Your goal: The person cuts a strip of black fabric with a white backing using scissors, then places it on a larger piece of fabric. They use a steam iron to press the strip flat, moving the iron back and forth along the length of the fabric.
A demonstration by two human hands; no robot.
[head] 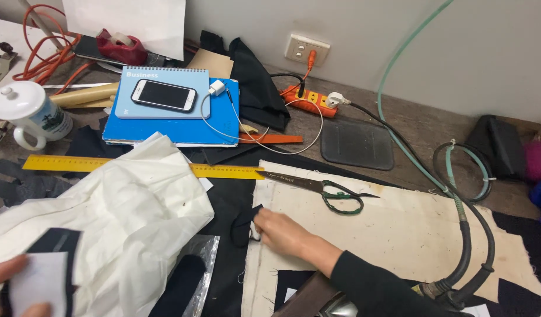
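Two hands at work here, both low in the shot. Nearest, the left hand at the bottom corner is pinched shut on a small card-and-dark-cloth piece, thumb on top, right against the heap of white fabric. That white stuff looks thin, floppy and light, so I'd reckon it slides and bunches if you grab it anywhere but a bunched edge.

Further in, the right hand reaches across, fingertips closed on a small black fabric scrap lying at the edge of the cream cloth sheet. The scrap looks soft and weightless (a pinch at its corner seems like the only sensible hold), and it sits on more black cloth, so it's easy to lose against that.

Just past it lie green-handled scissors and a yellow ruler. Further back sit a blue notebook with a phone on top, a white mug and an orange power strip by the wall
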